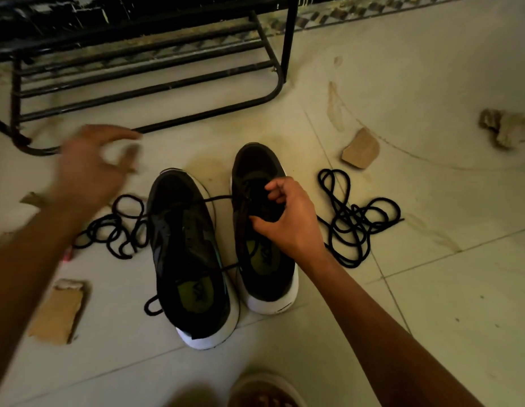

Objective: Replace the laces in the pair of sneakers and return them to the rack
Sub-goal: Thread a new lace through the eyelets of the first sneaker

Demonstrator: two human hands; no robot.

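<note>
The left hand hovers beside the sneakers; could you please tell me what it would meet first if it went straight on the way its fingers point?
Most likely the black metal shoe rack: the left hand aims its fingers at the rack's lowest front bar, though motion blur leaves the depth uncertain.

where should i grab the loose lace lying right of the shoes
Pinch the lace at its free end, coming from above on the right. That tip lies straight on the tile, clear of the tangled loops, so it should lift without tightening a knot.
</note>
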